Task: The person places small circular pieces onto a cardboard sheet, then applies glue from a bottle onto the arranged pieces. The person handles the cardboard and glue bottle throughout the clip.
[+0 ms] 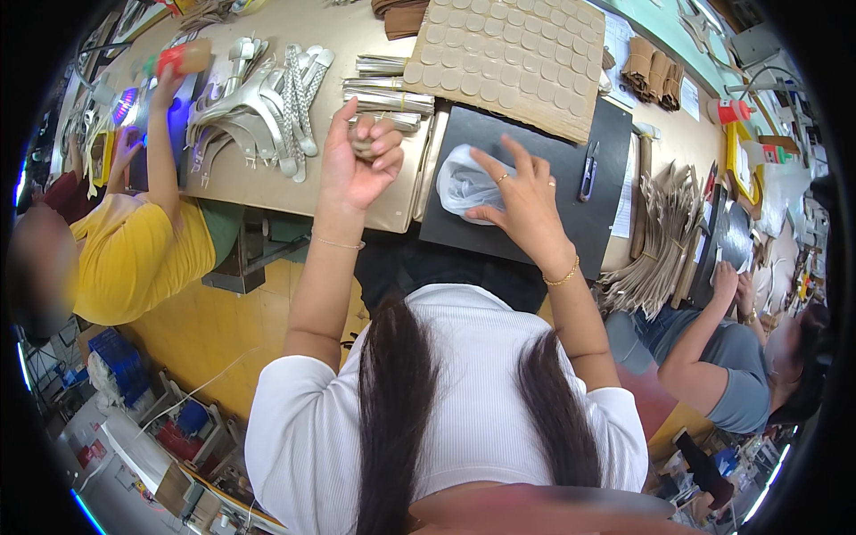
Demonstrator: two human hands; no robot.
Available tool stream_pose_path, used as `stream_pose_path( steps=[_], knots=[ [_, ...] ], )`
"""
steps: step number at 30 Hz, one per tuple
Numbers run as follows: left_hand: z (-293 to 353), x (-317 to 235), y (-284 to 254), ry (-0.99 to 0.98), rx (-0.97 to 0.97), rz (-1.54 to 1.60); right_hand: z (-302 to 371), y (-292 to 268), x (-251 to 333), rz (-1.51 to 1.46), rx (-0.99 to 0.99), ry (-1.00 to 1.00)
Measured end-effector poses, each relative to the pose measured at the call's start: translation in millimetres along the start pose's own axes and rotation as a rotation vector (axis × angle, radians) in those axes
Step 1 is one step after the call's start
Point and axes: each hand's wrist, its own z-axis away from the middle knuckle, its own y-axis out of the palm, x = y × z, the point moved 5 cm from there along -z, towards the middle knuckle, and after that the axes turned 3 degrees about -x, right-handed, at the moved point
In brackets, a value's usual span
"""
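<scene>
My left hand [357, 169] is raised over the bench, palm up, with its fingers curled in. Something small and greyish-beige shows among those fingers, too little of it to name. Thumb and fingers spread apart, my right hand [530, 201] hovers at the right side of a clear plastic bag [464, 185] with a rounded open mouth. The bag rests on a black board [508, 241]. Beyond it lies a cardboard sheet [508, 58] covered with rows of oval beige pads.
Silvery strip bundles [383, 94] lie behind my left hand, with curved metallic straps [267, 107] to the left. A cutter knife [588, 174], a hammer [644, 134] and a bundle of beige strips [664, 223] are at the right. Co-workers sit on both sides.
</scene>
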Motion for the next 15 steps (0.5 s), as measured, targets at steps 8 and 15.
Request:
stream_pose_path(
  steps=[8,15],
  knots=[
    [18.1,31.8,-27.6,0.003,-0.224,-1.058,-0.3,-4.4,-4.8,-0.486,-0.155,0.043],
    [7.9,48.0,-11.0,0.021,-0.108,-1.165,-7.5,-2.7,-3.5,-1.016,0.061,0.136]
  ],
)
